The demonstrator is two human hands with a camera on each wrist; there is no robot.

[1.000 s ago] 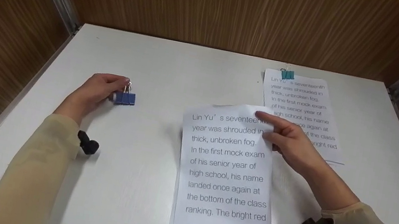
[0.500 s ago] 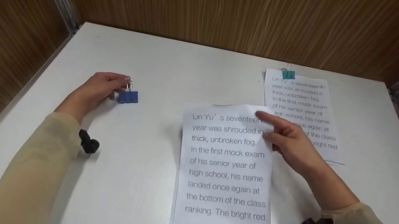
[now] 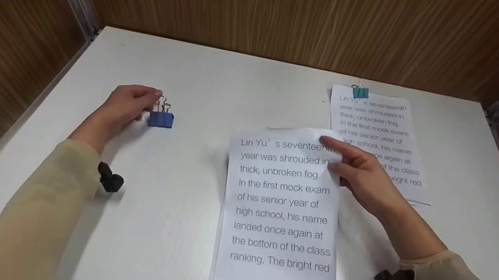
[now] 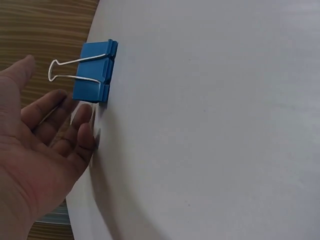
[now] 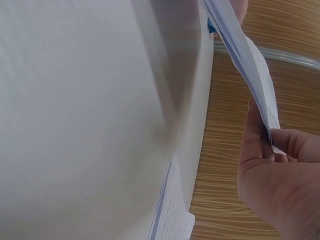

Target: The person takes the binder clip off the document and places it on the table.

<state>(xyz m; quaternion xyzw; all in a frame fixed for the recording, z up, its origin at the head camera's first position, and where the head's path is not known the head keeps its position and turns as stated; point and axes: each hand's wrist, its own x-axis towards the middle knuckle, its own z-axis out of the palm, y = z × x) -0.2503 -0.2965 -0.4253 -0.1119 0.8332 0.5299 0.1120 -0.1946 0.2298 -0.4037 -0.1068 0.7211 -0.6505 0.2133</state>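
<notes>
A blue binder clip (image 3: 161, 119) stands on the table at the left in the head view, its wire handles up. Beside it is my left hand (image 3: 124, 105). In the left wrist view that hand's thumb (image 4: 22, 70) lies apart from the wire handle, and its other fingers are loosely bent next to the clip's blue body. My right hand (image 3: 361, 175) pinches a stack of printed paper sheets (image 3: 269, 277) at its upper right edge between thumb and fingers. The stack's top is raised off the table; its lower end reaches toward the near side.
Behind the right hand lies a second stack of printed sheets (image 3: 372, 111), held at its top by a teal binder clip (image 3: 360, 93). Brown wood-grain panels (image 3: 277, 11) enclose the white table (image 3: 172, 229) at the back and sides.
My left hand has shifted the blue binder clip slightly right, then let go of its wire handles and drawn back a little. The right hand keeps its pinch on the sheets, nearly still.
</notes>
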